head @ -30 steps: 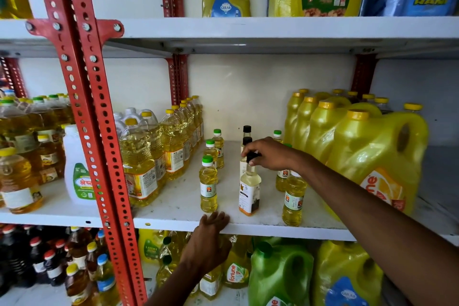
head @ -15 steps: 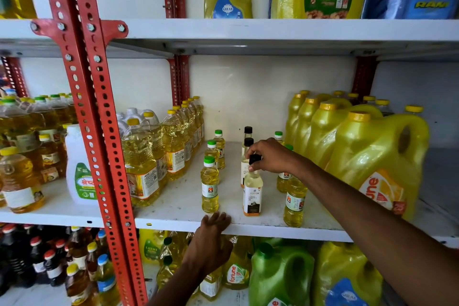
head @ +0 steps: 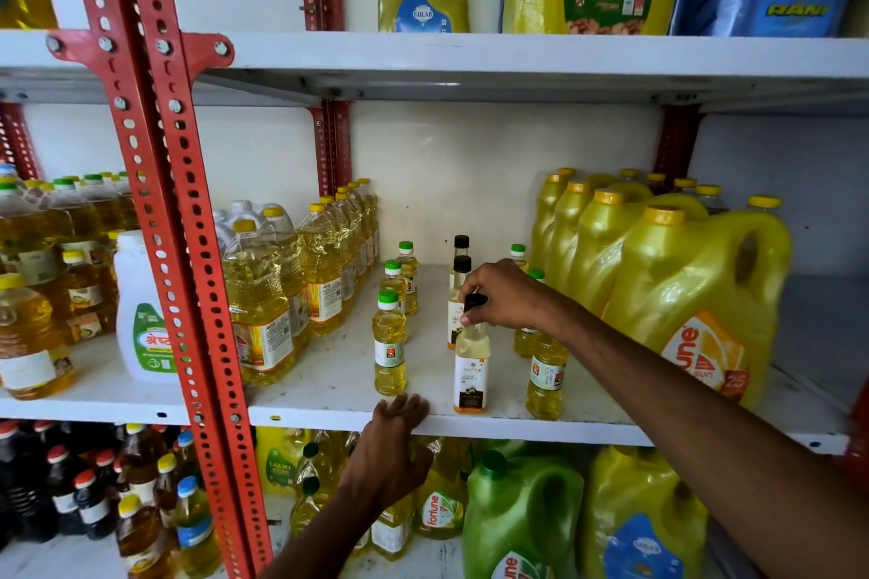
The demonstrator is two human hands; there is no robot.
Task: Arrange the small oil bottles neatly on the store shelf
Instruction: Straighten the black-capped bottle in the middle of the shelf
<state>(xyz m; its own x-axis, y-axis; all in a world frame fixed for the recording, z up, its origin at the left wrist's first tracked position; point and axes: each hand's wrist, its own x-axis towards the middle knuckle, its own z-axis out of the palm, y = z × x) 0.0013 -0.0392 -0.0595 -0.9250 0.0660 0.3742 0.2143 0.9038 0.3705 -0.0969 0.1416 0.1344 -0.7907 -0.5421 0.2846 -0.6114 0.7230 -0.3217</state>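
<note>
Small oil bottles stand in three short rows on the white middle shelf (head: 338,395). The left row has green-capped yellow bottles, the front one (head: 389,343) near the shelf edge. In the middle row a pale black-capped bottle (head: 471,367) stands at the front, and my right hand (head: 505,296) is shut on its cap. Two more black-capped bottles (head: 461,261) stand behind it. Another green-capped bottle (head: 545,378) stands at the front right, under my forearm. My left hand (head: 392,447) rests with its fingers on the shelf's front edge, holding nothing.
Large yellow jugs (head: 691,296) crowd the right of the shelf. Clear one-litre bottles (head: 263,301) line the left, beside a red slotted upright (head: 188,277). More jugs and bottles fill the shelves above and below.
The black-capped bottle under my right hand has come a little forward and right on the shelf. My left hand stays on the shelf edge.
</note>
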